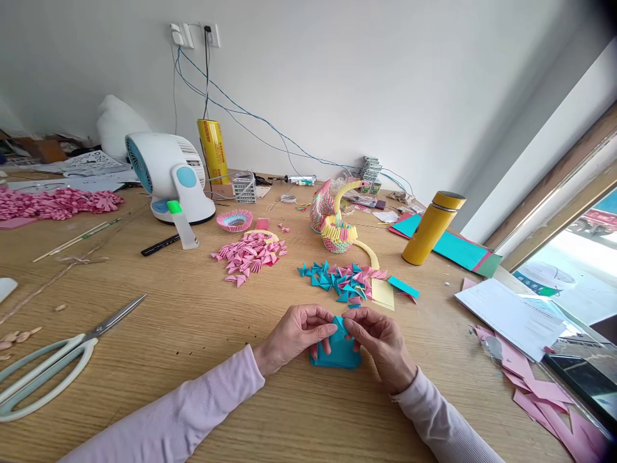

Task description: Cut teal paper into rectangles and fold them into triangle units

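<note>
Between my two hands is a small piece of blue paper [340, 325], with a folded edge at its top. My left hand [301, 334] pinches its left side between thumb and fingers. On the right side, my right hand [378, 337] pinches it the same way. Just below, a stack of blue paper pieces [337, 357] lies on the table, partly hidden by my fingers. Beyond my hands is a pile of blue and pink folded paper triangles [332, 280]. A cream paper square [383, 294] lies beside that pile.
Pink folded pieces [250, 254] lie in a heap farther left. Behind stand a paper swan [325, 206] and a yellow bottle [431, 230]. Scissors [72, 360] rest at left, near a glue bottle [183, 226] and a white fan [166, 170]. Pink paper strips [544, 392] lie at right.
</note>
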`<control>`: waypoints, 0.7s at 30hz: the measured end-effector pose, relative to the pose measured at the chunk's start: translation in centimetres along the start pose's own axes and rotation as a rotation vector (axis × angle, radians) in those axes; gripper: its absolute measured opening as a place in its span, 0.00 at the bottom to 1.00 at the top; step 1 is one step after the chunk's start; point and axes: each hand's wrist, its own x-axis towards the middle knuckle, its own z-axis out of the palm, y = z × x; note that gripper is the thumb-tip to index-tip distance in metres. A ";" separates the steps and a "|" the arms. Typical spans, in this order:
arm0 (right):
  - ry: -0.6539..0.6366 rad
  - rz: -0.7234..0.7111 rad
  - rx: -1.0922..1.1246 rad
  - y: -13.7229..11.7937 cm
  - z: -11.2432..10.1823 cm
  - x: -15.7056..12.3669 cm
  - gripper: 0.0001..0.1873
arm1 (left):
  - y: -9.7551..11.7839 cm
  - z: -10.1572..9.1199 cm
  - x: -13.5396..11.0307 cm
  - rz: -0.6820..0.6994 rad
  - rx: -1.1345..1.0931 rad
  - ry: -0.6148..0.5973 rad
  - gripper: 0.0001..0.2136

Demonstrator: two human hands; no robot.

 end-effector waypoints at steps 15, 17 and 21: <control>-0.283 0.253 0.339 -0.6 0.4 -0.5 0.15 | 0.7 0.3 -0.4 0.066 -0.148 -0.048 0.14; -0.301 0.267 0.343 -0.6 0.5 -0.7 0.15 | 0.7 0.3 -0.5 0.062 -0.148 -0.065 0.14; -0.336 0.263 0.329 -0.7 0.6 -0.9 0.16 | 0.7 0.2 -0.5 0.059 -0.167 -0.079 0.13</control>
